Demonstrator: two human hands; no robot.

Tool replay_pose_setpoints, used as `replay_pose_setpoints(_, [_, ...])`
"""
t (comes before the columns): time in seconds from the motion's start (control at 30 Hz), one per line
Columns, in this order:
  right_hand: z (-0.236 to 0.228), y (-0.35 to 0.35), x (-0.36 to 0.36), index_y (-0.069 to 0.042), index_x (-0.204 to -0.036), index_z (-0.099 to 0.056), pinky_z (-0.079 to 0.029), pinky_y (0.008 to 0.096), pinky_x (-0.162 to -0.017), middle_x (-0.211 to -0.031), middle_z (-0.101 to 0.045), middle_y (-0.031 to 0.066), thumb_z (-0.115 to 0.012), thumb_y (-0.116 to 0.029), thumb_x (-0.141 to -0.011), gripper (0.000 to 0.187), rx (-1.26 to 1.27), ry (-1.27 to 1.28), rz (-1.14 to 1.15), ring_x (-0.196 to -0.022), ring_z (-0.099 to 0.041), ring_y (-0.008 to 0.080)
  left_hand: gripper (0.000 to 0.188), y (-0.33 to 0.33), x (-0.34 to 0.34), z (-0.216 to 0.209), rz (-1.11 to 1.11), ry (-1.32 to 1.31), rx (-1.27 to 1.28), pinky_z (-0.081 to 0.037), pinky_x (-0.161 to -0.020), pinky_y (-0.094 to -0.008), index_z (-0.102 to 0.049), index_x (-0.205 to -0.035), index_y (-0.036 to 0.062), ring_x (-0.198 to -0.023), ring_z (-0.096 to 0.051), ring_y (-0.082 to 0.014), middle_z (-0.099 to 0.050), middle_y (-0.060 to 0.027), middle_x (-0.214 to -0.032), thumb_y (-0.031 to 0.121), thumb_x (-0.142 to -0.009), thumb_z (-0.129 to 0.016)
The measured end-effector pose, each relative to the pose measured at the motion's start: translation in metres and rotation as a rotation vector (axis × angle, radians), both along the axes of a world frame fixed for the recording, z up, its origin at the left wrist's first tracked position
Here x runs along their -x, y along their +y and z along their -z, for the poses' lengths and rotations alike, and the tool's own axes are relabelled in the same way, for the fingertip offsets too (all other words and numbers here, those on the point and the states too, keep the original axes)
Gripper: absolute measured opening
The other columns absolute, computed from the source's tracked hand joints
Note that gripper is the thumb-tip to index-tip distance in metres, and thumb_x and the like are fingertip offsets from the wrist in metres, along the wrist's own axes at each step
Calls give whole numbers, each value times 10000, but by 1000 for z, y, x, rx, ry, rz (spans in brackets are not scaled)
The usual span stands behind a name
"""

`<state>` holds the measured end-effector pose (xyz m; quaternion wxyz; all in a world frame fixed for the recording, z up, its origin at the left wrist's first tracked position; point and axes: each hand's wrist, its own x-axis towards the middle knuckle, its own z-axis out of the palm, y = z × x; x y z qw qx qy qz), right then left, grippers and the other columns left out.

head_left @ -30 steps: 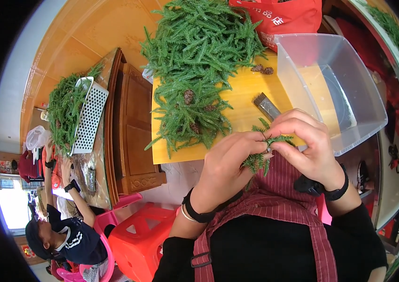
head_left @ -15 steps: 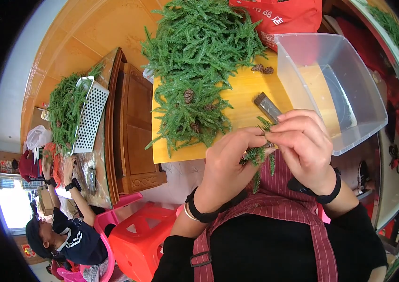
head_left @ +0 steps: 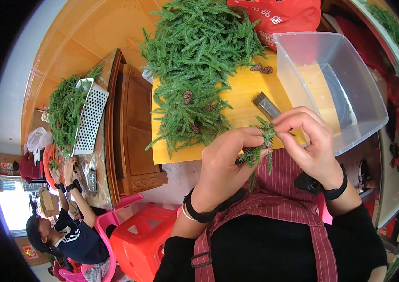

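At the table's (head_left: 248, 103) edge, the left hand (head_left: 227, 152) pinches a green sprig (head_left: 252, 155), seemingly half-made, the right hand (head_left: 308, 138) nearly closed at its tip (its grip I can't tell), with heaped greenery (head_left: 199, 42) unused.

We see a rough, bristly green sprig (head_left: 252, 154), a smooth yellow desk (head_left: 248, 96), a clear plastic bin (head_left: 371, 96), a glossy red plastic stool (head_left: 131, 251), a matt cloth apron (head_left: 284, 209)

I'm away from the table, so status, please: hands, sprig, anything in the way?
Left hand gripping green sprig. Right hand at sprig's upper end, grip unclear. Brown stick bundle and clear plastic bin near right hand, neither between the hands.
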<state>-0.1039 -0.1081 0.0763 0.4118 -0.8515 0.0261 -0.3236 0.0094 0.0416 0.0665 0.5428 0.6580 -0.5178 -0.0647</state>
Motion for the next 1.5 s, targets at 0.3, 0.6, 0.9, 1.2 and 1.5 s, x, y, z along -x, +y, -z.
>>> replay_pose_setpoints(0.3, [-24,-6,-7,-26,-913,-620,-424,394,-827,-1048,-597,97,-614,32,-618,301,418,6,-145,-1019,-539,287,259,1,-2,-9,50,-10,-116,-489,-688,-262,-573,-821,12,-769,-634,-189,-643,-86,-837,13,-636,-754])
replay_pose_setpoints(0.6, [-32,-14,-7,-76,-778,-610,-418,340,-822,-928,-598,25,-613,-133,-658,132,650,102,-191,-988,-544,201,257,2,-2,-15,132,69,-298,-471,-634,-267,-568,-821,23,-717,-617,-191,-618,-72,-783,47,-644,-754])
replay_pose_setpoints(0.9, [-42,-8,-2,-75,-700,-579,-442,338,-777,-821,-572,31,-618,-143,-618,113,857,8,-223,-901,-562,192,249,4,-2,-14,214,10,-262,-456,-593,-293,-547,-828,34,-687,-594,-241,-595,-86,-755,-9,-627,-688])
replay_pose_setpoints(1.2, [-44,-7,8,-65,-687,-548,-460,267,-507,-726,-510,36,-619,-128,-576,147,835,157,-289,-652,-579,166,227,7,2,-14,229,123,-231,-451,-575,-291,-547,-849,29,-646,-576,-226,-594,-79,-753,28,-679,-697])
replay_pose_setpoints(1.5, [-34,-14,5,-73,-676,-544,-444,254,-463,-710,-501,17,-628,-109,-567,143,807,-6,-284,-598,-566,153,255,4,-3,-18,258,263,-311,-449,-657,-234,-597,-836,18,-761,-577,-92,-626,-12,-813,29,-642,-763])
